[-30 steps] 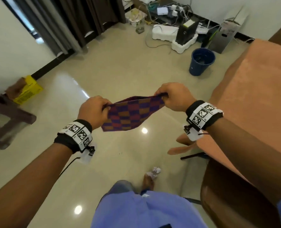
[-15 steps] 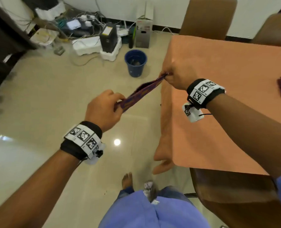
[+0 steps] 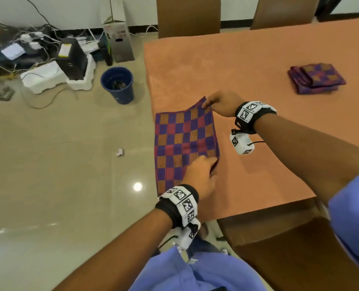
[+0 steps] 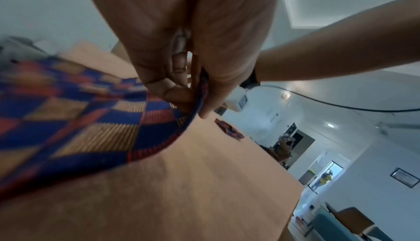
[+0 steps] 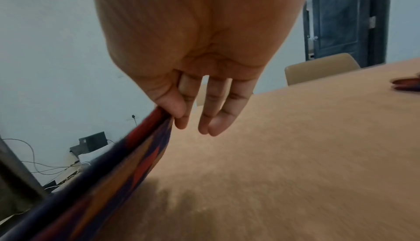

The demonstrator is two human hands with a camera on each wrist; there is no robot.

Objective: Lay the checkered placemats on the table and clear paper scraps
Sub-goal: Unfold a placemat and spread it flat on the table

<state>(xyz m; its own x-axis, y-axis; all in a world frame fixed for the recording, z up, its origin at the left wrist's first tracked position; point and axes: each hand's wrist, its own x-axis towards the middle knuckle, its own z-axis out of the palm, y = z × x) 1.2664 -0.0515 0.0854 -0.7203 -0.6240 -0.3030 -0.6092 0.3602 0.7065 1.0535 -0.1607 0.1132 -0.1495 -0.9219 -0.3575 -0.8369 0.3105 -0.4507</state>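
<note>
Both hands pinch the checkered placemat (image 3: 184, 141) over the table (image 3: 258, 66)

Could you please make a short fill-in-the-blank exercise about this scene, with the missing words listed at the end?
1. Both hands hold the checkered placemat over the ____ tablecloth.
2. The right hand pinches the mat's ____ corner.
3. The folded placemats lie on the table, ____ from both hands.
4. A paper scrap lies on the floor, outside the ____ bucket.

Missing words: orange; far; apart; blue
</note>
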